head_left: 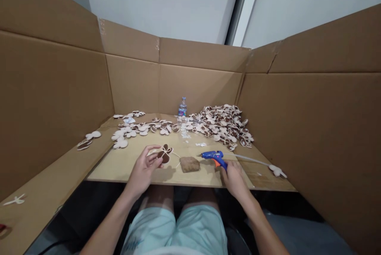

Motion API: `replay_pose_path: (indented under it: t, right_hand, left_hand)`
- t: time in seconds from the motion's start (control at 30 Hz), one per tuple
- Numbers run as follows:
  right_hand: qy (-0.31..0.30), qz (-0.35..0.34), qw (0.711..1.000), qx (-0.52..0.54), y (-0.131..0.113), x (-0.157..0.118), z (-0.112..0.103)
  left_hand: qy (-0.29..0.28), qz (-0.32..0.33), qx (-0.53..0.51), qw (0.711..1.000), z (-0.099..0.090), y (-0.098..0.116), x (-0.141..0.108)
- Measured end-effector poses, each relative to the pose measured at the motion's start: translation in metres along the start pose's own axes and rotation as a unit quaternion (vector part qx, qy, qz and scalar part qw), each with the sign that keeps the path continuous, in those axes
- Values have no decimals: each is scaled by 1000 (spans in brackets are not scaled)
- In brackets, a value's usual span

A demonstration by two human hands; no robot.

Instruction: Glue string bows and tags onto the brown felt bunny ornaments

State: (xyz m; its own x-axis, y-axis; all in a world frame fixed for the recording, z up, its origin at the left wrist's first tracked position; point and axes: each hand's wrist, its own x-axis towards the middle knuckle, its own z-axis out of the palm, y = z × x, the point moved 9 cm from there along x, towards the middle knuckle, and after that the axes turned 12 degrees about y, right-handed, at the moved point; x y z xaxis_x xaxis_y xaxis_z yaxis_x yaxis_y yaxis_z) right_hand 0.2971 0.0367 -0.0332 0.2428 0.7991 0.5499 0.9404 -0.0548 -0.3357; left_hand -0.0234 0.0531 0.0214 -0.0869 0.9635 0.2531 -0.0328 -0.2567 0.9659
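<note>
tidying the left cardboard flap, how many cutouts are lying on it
3. A white cutout and a brown-and-white cutout lie together near the board, and a thin white cutout lies nearer the person. More may be out of view.

The plastic water bottle's label (pixel 182 109) is too small to read.

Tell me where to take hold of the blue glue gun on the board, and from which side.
Grip the blue glue gun by its slanted handle, just below the orange trigger, coming from the near right, where the right hand is. The handle angles toward that side, while the nozzle points left, away from the palm.
</note>
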Motion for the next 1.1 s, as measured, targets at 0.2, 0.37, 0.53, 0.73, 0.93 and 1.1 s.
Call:
replay_pose_path:
  t: [0.2,0.37,0.53,0.73,0.93,1.1]
  right_hand:
    - [35,-17,998,52,-12,1,-18]
    - [123,-32,981,144,-28,-1,-48]
    - [119,-65,967,217,-54,-18,-74]
    - [65,-65,962,258,-83,-37,-81]
    - [109,-101,959,241,-91,-42,-86]
    - [125,-116,959,226,-91,-43,-88]
  left_hand:
    - [-1,1,-38,999,14,17,-29]
    - [-27,-3,-13,1000,19,16,-39]
    - [4,-23,-28,999,15,14,-45]
    - [24,-19,-34,999,14,21,-50]
    - [11,-23,-60,998,15,23,-53]
    - [3,-10,-60,998,16,27,-56]
